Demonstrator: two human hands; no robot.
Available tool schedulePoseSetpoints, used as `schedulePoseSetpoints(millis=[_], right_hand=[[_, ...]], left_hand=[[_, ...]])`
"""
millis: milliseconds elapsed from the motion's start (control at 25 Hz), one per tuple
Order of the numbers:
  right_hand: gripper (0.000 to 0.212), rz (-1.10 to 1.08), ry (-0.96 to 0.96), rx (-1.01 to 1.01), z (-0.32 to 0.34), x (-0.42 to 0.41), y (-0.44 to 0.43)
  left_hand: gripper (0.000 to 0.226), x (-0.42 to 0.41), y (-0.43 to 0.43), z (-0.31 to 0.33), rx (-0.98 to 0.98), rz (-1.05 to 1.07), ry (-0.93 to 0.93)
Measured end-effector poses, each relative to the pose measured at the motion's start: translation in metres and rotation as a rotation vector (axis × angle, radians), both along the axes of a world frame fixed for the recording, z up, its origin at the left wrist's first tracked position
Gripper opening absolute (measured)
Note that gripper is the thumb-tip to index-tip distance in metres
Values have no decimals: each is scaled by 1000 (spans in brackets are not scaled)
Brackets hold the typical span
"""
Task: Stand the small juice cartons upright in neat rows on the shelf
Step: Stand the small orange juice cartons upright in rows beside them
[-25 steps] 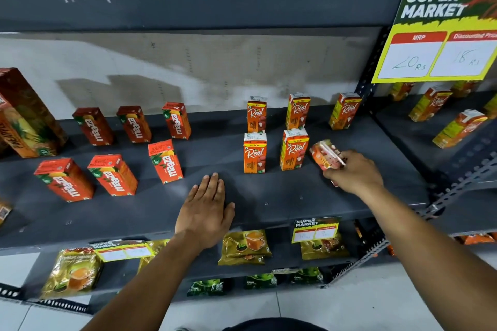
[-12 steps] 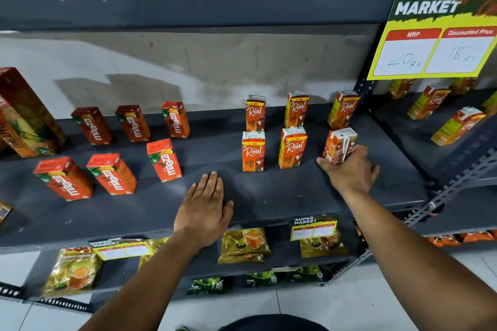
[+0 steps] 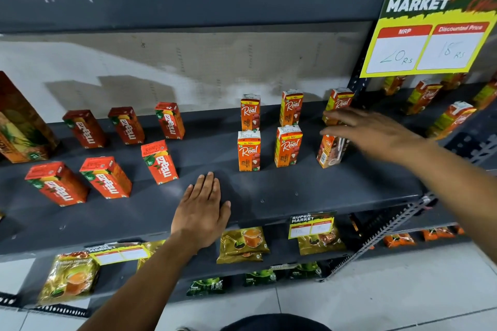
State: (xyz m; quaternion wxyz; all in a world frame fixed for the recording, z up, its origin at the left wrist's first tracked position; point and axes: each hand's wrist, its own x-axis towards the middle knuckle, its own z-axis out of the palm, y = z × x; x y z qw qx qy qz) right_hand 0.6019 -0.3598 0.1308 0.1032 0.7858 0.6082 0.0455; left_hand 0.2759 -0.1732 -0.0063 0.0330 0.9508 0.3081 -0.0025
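Observation:
Several small orange Real juice cartons stand upright in two rows on the dark grey shelf (image 3: 295,196). The front right carton (image 3: 329,153) stands upright with its straw side showing. My right hand (image 3: 371,133) hovers blurred just above and behind that carton, fingers spread, holding nothing. The back right carton (image 3: 339,100) stands partly behind my fingers. My left hand (image 3: 201,212) lies flat on the shelf near its front edge, fingers together, empty. Several red Maaza cartons (image 3: 158,161) stand in two rows to the left.
A tall pineapple juice carton (image 3: 18,126) stands at the far left. A yellow price sign (image 3: 430,26) hangs at the upper right, with more Real cartons (image 3: 451,118) on the neighbouring shelf. Tea packets (image 3: 242,244) and price labels (image 3: 312,224) fill the lower shelves.
My right hand stood the tilted Real carton upright in the front row, let it go and lifted up and back with fingers spread. My left hand stayed flat on the shelf.

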Motion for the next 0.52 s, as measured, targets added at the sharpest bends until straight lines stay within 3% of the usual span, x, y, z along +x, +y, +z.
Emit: schedulePoseSetpoints(millis=[80,240,360,520], right_hand=[[50,51,-4,-225,11,1,6],[51,112,-25,-313,27,5,16],[62,-31,84,-251,22,13,26],[61,-263,142,-11,4,14,33]], left_hand=[[89,0,-1,1,-1,-1,-1],[89,0,-1,1,-6,-1,-2],[88,0,0,0,-2,3,2],[85,1,-1,0,-7,7,1]])
